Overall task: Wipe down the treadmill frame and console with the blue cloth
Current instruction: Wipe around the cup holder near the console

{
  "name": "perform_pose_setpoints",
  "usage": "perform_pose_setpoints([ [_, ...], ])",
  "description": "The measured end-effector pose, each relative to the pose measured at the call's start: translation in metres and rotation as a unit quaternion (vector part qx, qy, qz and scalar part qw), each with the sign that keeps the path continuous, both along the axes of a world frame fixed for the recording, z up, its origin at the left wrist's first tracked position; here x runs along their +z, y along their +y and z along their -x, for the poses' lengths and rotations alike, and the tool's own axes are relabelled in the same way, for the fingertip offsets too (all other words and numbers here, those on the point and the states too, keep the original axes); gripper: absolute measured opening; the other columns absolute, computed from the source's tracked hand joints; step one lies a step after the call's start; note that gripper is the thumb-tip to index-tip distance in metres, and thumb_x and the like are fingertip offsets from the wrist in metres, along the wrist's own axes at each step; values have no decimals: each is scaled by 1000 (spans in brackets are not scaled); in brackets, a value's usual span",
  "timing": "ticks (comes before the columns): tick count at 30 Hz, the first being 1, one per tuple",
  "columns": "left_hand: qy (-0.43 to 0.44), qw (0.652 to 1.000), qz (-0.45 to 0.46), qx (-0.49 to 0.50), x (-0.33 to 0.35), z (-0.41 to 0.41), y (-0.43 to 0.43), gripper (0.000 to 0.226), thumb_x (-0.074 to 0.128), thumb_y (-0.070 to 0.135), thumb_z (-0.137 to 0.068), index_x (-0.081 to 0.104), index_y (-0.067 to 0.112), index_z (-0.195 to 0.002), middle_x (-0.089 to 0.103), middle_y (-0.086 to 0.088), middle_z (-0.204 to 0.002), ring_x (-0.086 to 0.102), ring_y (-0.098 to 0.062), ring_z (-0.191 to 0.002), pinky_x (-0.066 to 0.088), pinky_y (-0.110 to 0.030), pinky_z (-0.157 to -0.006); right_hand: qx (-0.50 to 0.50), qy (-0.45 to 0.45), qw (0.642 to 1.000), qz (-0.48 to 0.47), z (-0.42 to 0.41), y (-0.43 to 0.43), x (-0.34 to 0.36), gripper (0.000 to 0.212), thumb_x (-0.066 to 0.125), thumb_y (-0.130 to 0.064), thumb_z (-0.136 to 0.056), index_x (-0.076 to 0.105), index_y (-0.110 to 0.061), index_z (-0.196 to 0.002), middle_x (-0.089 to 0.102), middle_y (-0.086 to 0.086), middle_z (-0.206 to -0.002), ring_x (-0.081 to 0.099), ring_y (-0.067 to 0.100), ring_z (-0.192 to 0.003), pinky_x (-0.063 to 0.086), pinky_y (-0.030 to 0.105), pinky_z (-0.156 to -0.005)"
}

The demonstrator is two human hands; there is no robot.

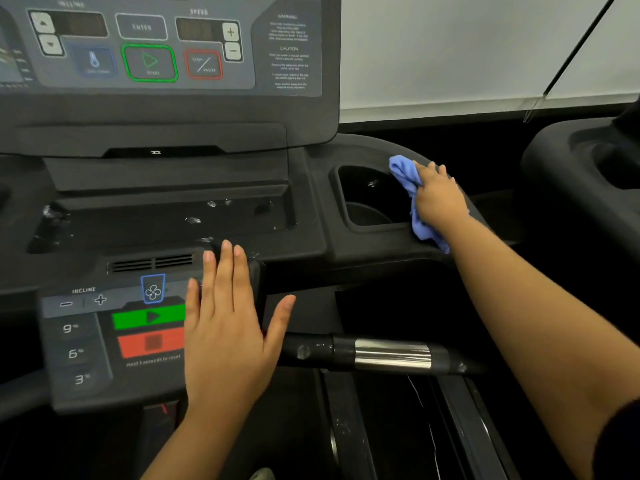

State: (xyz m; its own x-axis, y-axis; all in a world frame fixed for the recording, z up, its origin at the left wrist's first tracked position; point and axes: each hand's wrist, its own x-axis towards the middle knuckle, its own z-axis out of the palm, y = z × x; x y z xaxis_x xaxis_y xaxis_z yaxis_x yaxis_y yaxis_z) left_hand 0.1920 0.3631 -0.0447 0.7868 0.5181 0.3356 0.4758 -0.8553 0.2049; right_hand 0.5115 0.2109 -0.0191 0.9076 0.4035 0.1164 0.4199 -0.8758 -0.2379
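Blue cloth (pixel 403 173) gripped by right hand (pixel 440 200) beside cup holder (pixel 363 188); left hand (pixel 225 330) fingers (pixel 227 268) flat on console (pixel 76 344).

Indoor view in soft, fairly dim light with no hard shadows. The pale wall (pixel 450 50) at upper right is the brightest area. The black treadmill frame (pixel 311 209) swallows detail and sinks into deep shadow lower down. A glare streak runs along the chrome handlebar band (pixel 393 358). The console (pixel 156 46) lettering is blurred, and its edges bow with wide-angle distortion.
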Motion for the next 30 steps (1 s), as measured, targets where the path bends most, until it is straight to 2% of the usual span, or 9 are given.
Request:
perform_pose_setpoints([
  [3,2,1000,-3,1,0,-2,0,81,15,63,-94,19,3,-149,15,-8,-156,6,-20,-146,5,-38,-118,32,28,999,5,-17,13,8,55,35,-5,-97,21,-14,-149,15,19,-156,9,33,-145,10,40,-115],
  [7,9,1000,-4,0,0,-3,-1,81,17,64,-93,18,4,-149,15,-8,-157,6,-20,-146,7,-40,-118,49,43,998,21,-29,31,12,50,32,-6,-98,24,-12,-148,15,19,-156,12,33,-144,14,37,-113],
  [9,14,1000,-7,-1,-1,-2,-1,81,18,63,-93,18,4,-149,16,-8,-157,6,-20,-146,7,-41,-118,57,56,996,34,-32,46,15,49,33,-5,-98,25,-9,-147,19,20,-154,15,33,-143,16,36,-112],
  [12,16,1000,-9,-1,-2,-2,-2,81,18,63,-93,21,3,-148,18,-9,-156,9,-22,-146,10,-42,-117,62,60,994,65,-34,77,23,45,38,-7,-97,32,-5,-142,35,25,-144,33,36,-133,26,37,-104],
  [14,16,1000,-10,0,-2,-3,-2,82,17,63,-93,22,3,-148,19,-9,-156,10,-23,-146,11,-43,-117,61,52,994,78,-30,97,29,40,41,-9,-96,38,-4,-136,42,24,-136,38,36,-126,29,38,-101],
  [18,18,1000,-12,1,-3,-2,1,82,18,63,-93,23,3,-148,20,-10,-156,11,-24,-146,12,-43,-116,75,33,994,78,-13,135,29,40,41,-9,-95,41,-1,-134,42,24,-137,39,36,-127,31,38,-101],
  [23,21,1000,-10,1,-2,-2,2,82,19,63,-93,22,3,-148,20,-9,-156,11,-23,-146,11,-43,-117,133,-52,988,54,28,162,19,35,36,-13,-96,49,5,-123,49,23,-131,42,35,-121,28,35,-101],
  [27,22,1000,-6,-1,-4,0,3,82,19,64,-93,20,4,-149,18,-8,-157,8,-22,-146,8,-42,-117,132,-28,991,26,45,152,16,36,39,-25,-98,52,0,-120,59,22,-118,53,40,-108,38,39,-86],
  [30,16,1000,-9,1,-4,1,4,81,19,63,-93,20,4,-149,19,-9,-156,8,-22,-146,8,-41,-118,152,-27,988,0,69,133,14,33,38,-27,-98,54,-1,-114,63,22,-106,56,40,-97,38,38,-75],
])
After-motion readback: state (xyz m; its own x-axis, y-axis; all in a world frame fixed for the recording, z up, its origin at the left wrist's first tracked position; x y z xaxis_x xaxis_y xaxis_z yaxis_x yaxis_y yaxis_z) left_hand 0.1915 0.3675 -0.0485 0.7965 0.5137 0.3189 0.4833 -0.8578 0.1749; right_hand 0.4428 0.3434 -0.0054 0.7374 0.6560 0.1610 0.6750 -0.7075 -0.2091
